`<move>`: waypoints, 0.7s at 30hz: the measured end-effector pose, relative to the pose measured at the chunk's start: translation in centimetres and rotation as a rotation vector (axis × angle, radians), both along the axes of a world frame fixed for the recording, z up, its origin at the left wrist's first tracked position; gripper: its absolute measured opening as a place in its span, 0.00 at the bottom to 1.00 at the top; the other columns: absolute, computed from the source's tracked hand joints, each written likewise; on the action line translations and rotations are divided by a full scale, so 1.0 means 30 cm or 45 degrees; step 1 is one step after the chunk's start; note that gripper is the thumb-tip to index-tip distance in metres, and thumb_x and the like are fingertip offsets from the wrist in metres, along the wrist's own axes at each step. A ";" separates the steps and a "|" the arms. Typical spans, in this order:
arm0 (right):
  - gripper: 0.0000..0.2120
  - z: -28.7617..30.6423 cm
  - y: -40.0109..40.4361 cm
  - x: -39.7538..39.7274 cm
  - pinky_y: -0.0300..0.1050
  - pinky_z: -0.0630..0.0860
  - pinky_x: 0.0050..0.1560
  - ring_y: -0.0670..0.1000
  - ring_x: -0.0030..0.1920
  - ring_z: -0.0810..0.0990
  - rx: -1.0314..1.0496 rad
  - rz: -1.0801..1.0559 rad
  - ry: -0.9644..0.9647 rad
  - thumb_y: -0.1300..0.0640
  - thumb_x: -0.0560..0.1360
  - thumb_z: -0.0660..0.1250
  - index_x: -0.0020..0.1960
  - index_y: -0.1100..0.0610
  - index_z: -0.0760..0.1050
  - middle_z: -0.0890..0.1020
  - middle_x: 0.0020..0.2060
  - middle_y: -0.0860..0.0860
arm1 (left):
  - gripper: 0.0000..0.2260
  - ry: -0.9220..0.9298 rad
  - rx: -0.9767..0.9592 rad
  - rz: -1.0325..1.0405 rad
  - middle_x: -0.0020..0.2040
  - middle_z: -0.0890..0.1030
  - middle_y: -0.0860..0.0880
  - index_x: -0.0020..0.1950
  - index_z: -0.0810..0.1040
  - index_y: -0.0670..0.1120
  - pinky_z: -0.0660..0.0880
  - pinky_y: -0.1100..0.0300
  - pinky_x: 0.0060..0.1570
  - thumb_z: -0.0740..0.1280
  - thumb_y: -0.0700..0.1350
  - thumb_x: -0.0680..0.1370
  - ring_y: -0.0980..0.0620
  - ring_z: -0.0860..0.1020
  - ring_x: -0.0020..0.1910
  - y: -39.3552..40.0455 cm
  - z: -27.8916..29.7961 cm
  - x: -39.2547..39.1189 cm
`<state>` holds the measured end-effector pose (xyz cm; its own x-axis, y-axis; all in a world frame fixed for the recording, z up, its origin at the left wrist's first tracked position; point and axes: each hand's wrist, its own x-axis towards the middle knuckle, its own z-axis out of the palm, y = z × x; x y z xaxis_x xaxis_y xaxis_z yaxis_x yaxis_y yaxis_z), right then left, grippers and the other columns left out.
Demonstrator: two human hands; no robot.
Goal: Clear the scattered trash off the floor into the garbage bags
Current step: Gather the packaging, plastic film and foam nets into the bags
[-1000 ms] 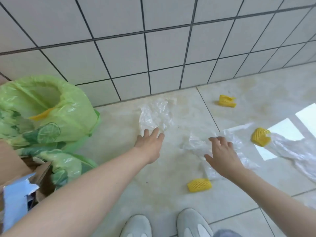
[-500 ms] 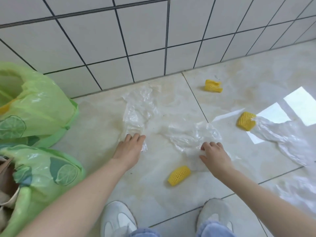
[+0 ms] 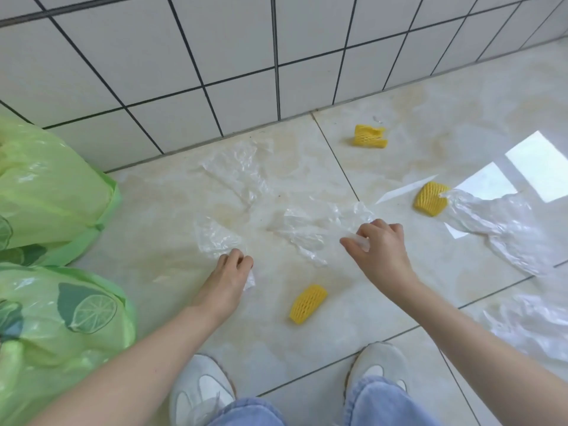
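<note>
Two green lemon-print garbage bags stand at the left, one nearer the wall [image 3: 52, 192] and one nearer me [image 3: 61, 327]. My left hand [image 3: 229, 273] pinches the near end of a clear crumpled plastic sheet [image 3: 236, 176] lying on the floor. My right hand [image 3: 379, 247] pinches the edge of a second clear plastic sheet [image 3: 310, 232]. Three yellow foam nets lie about: one between my hands [image 3: 307, 303], one by the wall [image 3: 368, 136], one to the right [image 3: 430, 198].
More clear plastic lies at the right [image 3: 504, 229] and lower right [image 3: 534, 324]. The white tiled wall [image 3: 276, 56] closes off the far side. My two white shoes [image 3: 203, 392] stand on the glossy tile floor at the bottom.
Both hands have curled their fingers and pinched the plastic sheets. The left sheet's near end is drawn back toward me. The view has shifted slightly.
</note>
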<state>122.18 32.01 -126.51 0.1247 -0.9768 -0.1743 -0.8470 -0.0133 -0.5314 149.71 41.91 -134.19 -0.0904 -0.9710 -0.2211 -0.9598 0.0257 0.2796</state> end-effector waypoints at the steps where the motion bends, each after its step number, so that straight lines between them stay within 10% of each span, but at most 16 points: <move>1: 0.12 0.003 -0.007 -0.003 0.41 0.59 0.47 0.56 0.51 0.65 -0.007 -0.007 0.000 0.50 0.74 0.68 0.38 0.58 0.74 0.74 0.41 0.50 | 0.23 0.009 -0.004 -0.019 0.48 0.66 0.47 0.48 0.70 0.44 0.75 0.50 0.38 0.67 0.24 0.60 0.45 0.70 0.45 0.000 -0.007 -0.005; 5: 0.12 0.022 -0.030 -0.004 0.43 0.64 0.56 0.59 0.60 0.67 0.001 -0.012 -0.047 0.52 0.76 0.65 0.48 0.61 0.80 0.81 0.46 0.55 | 0.15 0.100 -0.164 -0.067 0.37 0.73 0.45 0.39 0.72 0.42 0.67 0.57 0.40 0.70 0.28 0.59 0.52 0.65 0.41 -0.055 0.010 -0.011; 8: 0.16 0.054 -0.055 0.002 0.44 0.60 0.44 0.61 0.49 0.70 0.011 0.015 -0.114 0.57 0.78 0.60 0.35 0.64 0.68 0.75 0.34 0.60 | 0.03 0.126 -0.306 -0.003 0.36 0.74 0.46 0.40 0.73 0.42 0.67 0.56 0.40 0.61 0.40 0.69 0.48 0.69 0.40 -0.139 0.091 -0.013; 12: 0.12 0.060 -0.101 0.001 0.49 0.61 0.36 0.61 0.39 0.71 0.054 0.076 -0.129 0.59 0.81 0.54 0.44 0.66 0.69 0.75 0.35 0.61 | 0.05 0.231 -0.499 0.159 0.31 0.69 0.50 0.37 0.64 0.47 0.60 0.54 0.37 0.54 0.40 0.72 0.44 0.69 0.33 -0.260 0.239 -0.028; 21: 0.17 -0.072 -0.144 0.024 0.54 0.62 0.69 0.61 0.70 0.62 -0.043 0.457 0.193 0.50 0.77 0.63 0.61 0.59 0.70 0.68 0.67 0.57 | 0.10 0.654 -0.535 0.596 0.43 0.71 0.49 0.52 0.65 0.43 0.62 0.60 0.37 0.60 0.49 0.80 0.49 0.68 0.42 -0.541 0.375 -0.059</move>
<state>122.91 27.68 -128.66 0.4351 -0.8811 -0.1855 -0.8541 -0.3387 -0.3946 147.93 25.67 -122.94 0.3547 -0.9260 0.1293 -0.6516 -0.1456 0.7445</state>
